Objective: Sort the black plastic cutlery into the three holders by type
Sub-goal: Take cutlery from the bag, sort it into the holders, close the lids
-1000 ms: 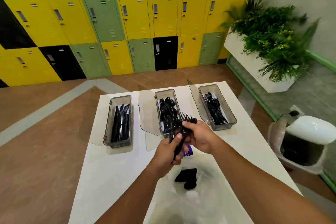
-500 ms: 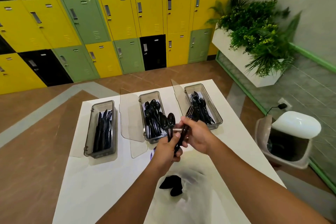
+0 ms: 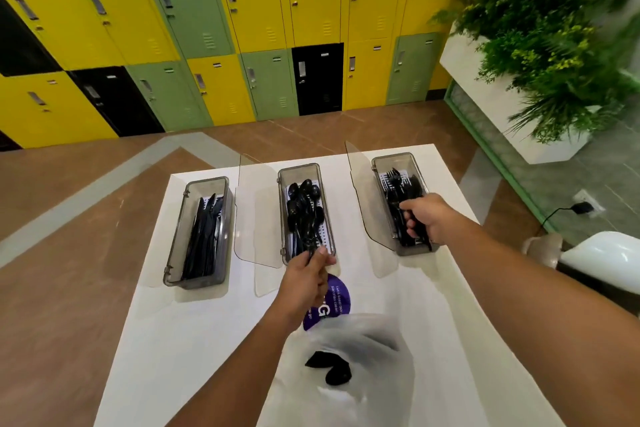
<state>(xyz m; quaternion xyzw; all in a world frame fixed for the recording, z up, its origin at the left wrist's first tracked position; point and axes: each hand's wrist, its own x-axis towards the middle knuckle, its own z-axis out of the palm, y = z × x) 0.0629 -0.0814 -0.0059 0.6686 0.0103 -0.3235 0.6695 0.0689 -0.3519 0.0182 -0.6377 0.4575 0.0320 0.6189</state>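
Half a second ago both hands were held together above the middle of the white table (image 3: 194, 322), with a mixed bunch of black cutlery gripped between them. Now the bunch has been split and the hands have been moved apart. The left hand (image 3: 306, 276) is closed on spoon handles at the near end of the middle holder (image 3: 283, 218), where the spoons (image 3: 304, 208) are piled. The right hand (image 3: 424, 218) is clenched around fork handles and has been carried over the right holder (image 3: 414, 163), in which the forks (image 3: 398, 189) lie with tines pointing away. Whether either bundle has yet been set fully down cannot be told; both are gripped.

The left holder (image 3: 180, 243) is filled with knives (image 3: 204, 236) and is untouched by either hand. The hinged clear lids of the holders are stood open.

The split suggests that this handful is being delivered by type in one motion, so that release into both holders is judged to be the step in hand. A few dark pieces (image 3: 330, 369) are seen through the translucent plastic bag (image 3: 377, 354) near the table's front edge, so more sorting is thought to remain.
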